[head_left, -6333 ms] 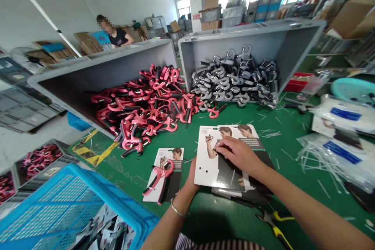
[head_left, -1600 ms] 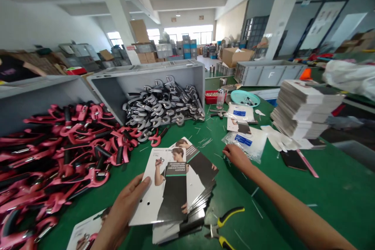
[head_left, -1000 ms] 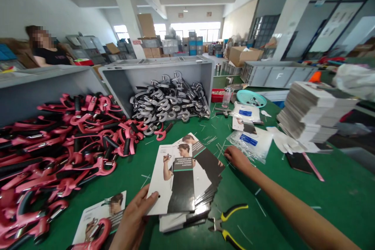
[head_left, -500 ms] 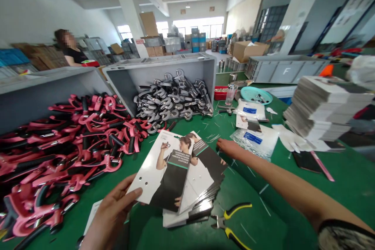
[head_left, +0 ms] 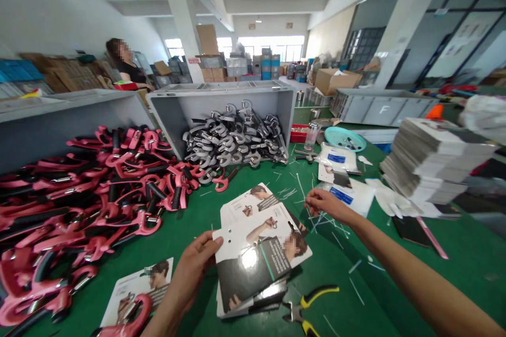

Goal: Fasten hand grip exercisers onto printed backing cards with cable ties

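My left hand (head_left: pixel 193 263) is closed on the edge of a printed packaging card (head_left: pixel 253 258), thumb on top. The card lies tilted above a stack of similar cards (head_left: pixel 241 213). Fingers pinched, my right hand (head_left: pixel 326 204) is over the green table with a thin white cable tie (head_left: pixel 299 185) at its fingertips. Loose cable ties (head_left: pixel 330 222) lie just beneath it. Yellow-and-black cutting pliers (head_left: pixel 296 310) rest by the stack. At lower left, a pink hand grip strengthener (head_left: pixel 138 313) sits on another card (head_left: pixel 128 289), partly hidden by my left forearm.
Pink grip strengtheners (head_left: pixel 138 189) spread from a tipped grey crate (head_left: pixel 98 110) on the left. A second crate (head_left: pixel 169 116) holds grey ones. Right are plastic bags (head_left: pixel 351 192), a teal plate (head_left: pixel 336 136) and a tall card stack (head_left: pixel 430 158). A person (head_left: pixel 128 68) is behind.
The card in my left hand has turned and moved right over the stack. My right hand has shifted slightly right and now pinches a cable tie. The view has shifted slightly left.
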The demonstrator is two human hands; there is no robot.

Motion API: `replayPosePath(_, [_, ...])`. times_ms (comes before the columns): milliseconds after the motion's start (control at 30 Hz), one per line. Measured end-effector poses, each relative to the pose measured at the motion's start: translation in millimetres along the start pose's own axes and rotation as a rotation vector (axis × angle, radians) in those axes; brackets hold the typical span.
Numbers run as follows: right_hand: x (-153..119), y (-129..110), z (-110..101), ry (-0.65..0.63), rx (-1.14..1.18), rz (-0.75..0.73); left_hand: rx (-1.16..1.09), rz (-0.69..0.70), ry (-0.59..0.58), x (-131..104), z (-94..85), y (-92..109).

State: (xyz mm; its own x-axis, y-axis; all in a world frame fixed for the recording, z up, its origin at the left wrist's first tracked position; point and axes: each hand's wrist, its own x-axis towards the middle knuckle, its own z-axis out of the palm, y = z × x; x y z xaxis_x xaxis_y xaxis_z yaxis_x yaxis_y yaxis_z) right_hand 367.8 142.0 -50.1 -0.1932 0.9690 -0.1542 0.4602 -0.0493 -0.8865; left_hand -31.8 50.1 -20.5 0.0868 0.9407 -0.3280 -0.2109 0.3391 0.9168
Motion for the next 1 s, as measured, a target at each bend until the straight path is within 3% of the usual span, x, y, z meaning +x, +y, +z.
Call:
replayPosePath(233, [-7.7,-27.5,16.2,-0.011,0.199,-0.015,-0.054,0.029,0.030,-6.3,-2.8,-3.9])
replayPosePath(400, [5.6,-64.7,26.3,0.127,0.341,-0.110,-0.062,0.110,0.008,-9.6,-13.5,-1.5])
replayPosePath(467, [10.0,-93.5,43.6,0.129,0.415,-0.165,-0.036,0.146,-0.002,-6.3,-16.2,-0.7])
replayPosePath(600, [4.4,-155.1,103.9,-0.111,0.340,-0.291,-0.012,0.175,-0.004,2.0,-18.2,-1.7])
replayPosePath(667, [1.9,-173.2,135.0,-0.162,0.241,-0.371,-0.026,0.173,-0.002,5.1,-19.4,-3.8])
replayPosePath(800, [6.4,-174.2,172.9,-0.133,0.087,-0.478,-0.064,0.144,-0.001,9.6,-25.8,-9.6])
replayPosePath(1000, [10.4,-153.9,187.3,-0.170,0.061,-0.414,-0.093,0.153,0.007,15.3,-30.5,-14.7])
